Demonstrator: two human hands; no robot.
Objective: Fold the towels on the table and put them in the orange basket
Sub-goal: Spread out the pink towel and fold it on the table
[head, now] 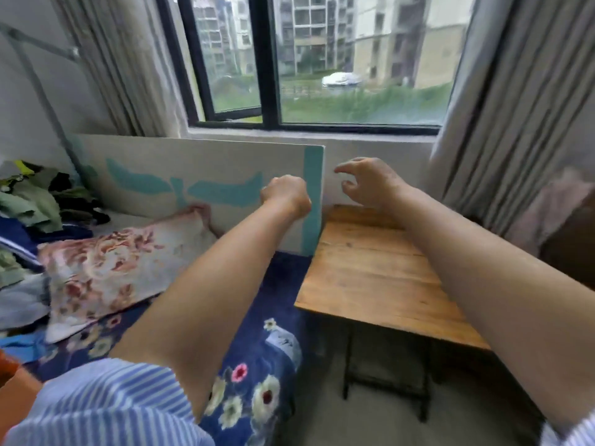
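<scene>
Wooden table (370, 268) bare | left hand (285, 196) clenched, empty | right hand (367, 181) loosely curled, empty

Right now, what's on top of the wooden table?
The wooden table shows only bare planks; no towels on the visible part. The right forearm covers its right edge, so anything there is hidden. The right hand hovers above the far end, touching nothing.

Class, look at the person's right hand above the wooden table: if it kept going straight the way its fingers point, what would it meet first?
Probably the white board with teal patches propped upright under the window; the right hand points left toward its edge, though depth is unclear.
</scene>
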